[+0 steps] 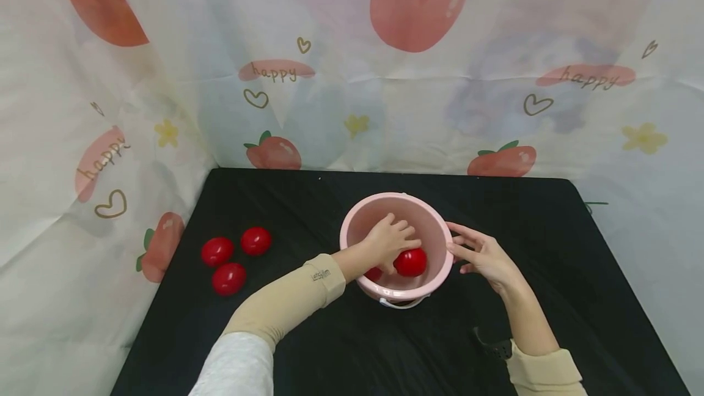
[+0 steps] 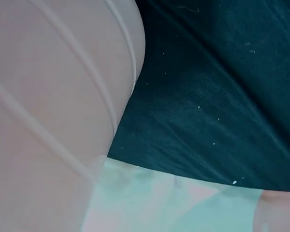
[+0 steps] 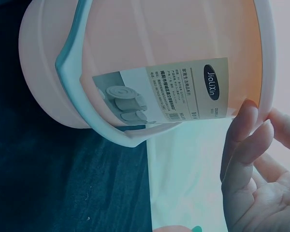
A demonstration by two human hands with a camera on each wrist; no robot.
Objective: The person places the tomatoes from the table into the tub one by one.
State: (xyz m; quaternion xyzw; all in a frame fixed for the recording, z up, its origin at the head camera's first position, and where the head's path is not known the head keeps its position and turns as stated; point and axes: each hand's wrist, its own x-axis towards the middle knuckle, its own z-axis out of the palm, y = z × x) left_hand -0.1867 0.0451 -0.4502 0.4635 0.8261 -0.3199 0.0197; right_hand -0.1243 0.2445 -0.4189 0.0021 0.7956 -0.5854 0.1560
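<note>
A pink bucket (image 1: pixel 396 200) with a white handle (image 1: pixel 404 305) stands on the black table. Inside it, my left hand (image 1: pixel 385 243) reaches down with its fingers spread. A red ball (image 1: pixel 411 262) lies beside that hand, against its forefinger and thumb. Part of another red ball (image 1: pixel 373 274) shows below the wrist. Outside the bucket, my right hand (image 1: pixel 486 256) touches the right side of the rim with its fingertips. The right wrist view shows those fingers (image 3: pixel 251 140) at the rim, near a printed label (image 3: pixel 183 94). The left wrist view misses the left hand.
Three red balls, a left one (image 1: pixel 217 252), a back one (image 1: pixel 255 241) and a front one (image 1: pixel 228 278), lie on the left of the table (image 1: pixel 308 347). A patterned cloth (image 1: pixel 341 96) hangs behind and at the left.
</note>
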